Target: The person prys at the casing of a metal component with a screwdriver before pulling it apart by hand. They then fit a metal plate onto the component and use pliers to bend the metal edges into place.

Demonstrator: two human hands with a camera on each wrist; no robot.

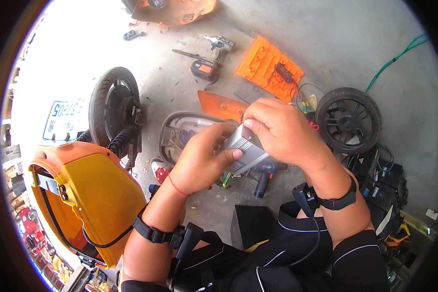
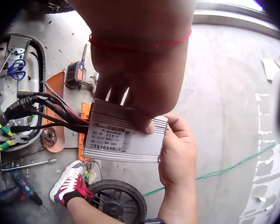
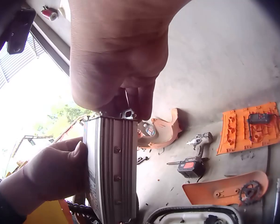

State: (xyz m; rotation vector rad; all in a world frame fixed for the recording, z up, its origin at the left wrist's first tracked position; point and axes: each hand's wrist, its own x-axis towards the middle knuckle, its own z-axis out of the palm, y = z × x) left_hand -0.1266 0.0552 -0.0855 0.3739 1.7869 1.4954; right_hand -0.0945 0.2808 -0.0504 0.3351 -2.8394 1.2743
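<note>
One finned silver box [image 1: 250, 156] is held up over the concrete floor [image 1: 155, 87]. The left hand [image 1: 199, 158] grips its long edge, thumb on the labelled face; the right hand [image 1: 281, 130] pinches the end edge, and cables [image 2: 60, 113] leave the opposite end. Below lies a rimmed tray [image 3: 191, 209]; a strip of floor separates the upright wheel [image 1: 100, 100] from the power tool [image 1: 204, 69].
</note>
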